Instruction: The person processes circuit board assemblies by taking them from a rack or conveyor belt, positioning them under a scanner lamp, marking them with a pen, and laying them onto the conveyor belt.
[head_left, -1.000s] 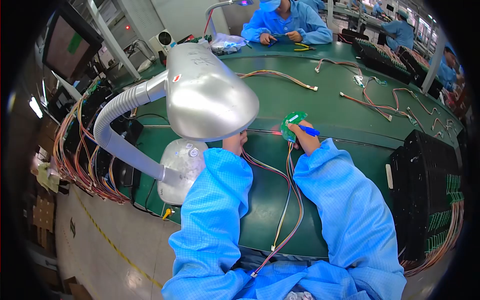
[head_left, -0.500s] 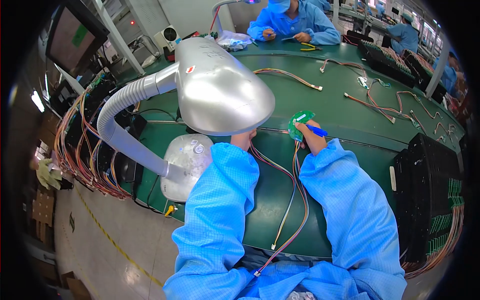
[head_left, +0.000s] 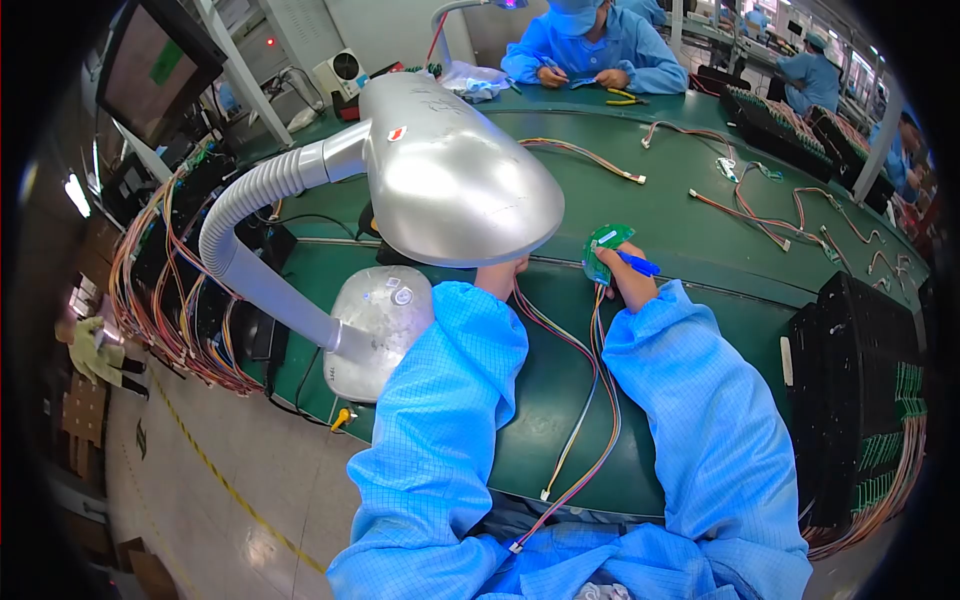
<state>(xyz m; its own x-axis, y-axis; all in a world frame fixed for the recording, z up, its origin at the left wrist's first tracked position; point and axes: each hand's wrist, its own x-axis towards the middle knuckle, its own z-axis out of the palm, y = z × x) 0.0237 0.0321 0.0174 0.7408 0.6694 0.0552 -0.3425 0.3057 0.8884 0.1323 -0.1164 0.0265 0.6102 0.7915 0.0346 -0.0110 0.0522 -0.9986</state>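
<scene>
My right hand (head_left: 632, 283) is closed around a blue pen (head_left: 638, 264) and a green circuit board (head_left: 603, 240) with a curved edge. A bundle of colored wires (head_left: 597, 330) runs down from the board toward my lap, ending in a small white connector. Most of my left hand (head_left: 498, 277) is behind the lamp head (head_left: 460, 190); only the wrist and a bit of the hand show. A second wire bundle (head_left: 555, 336) comes out beside it, but its fingers and whatever they hold are hidden.
The lamp base (head_left: 378, 330) stands left of my left sleeve. Black racks of boards (head_left: 850, 390) stand at the right edge, with wired racks (head_left: 185, 290) at the left. Loose wire harnesses (head_left: 745, 205) lie on the green table (head_left: 440, 125). Across it sits a co-worker (head_left: 600, 45) near pliers (head_left: 625, 98).
The view has shifted slightly, so the lamp and my forearms appear a little further right. My right hand keeps its hold on the board and pen. The co-worker's hands have moved a little.
</scene>
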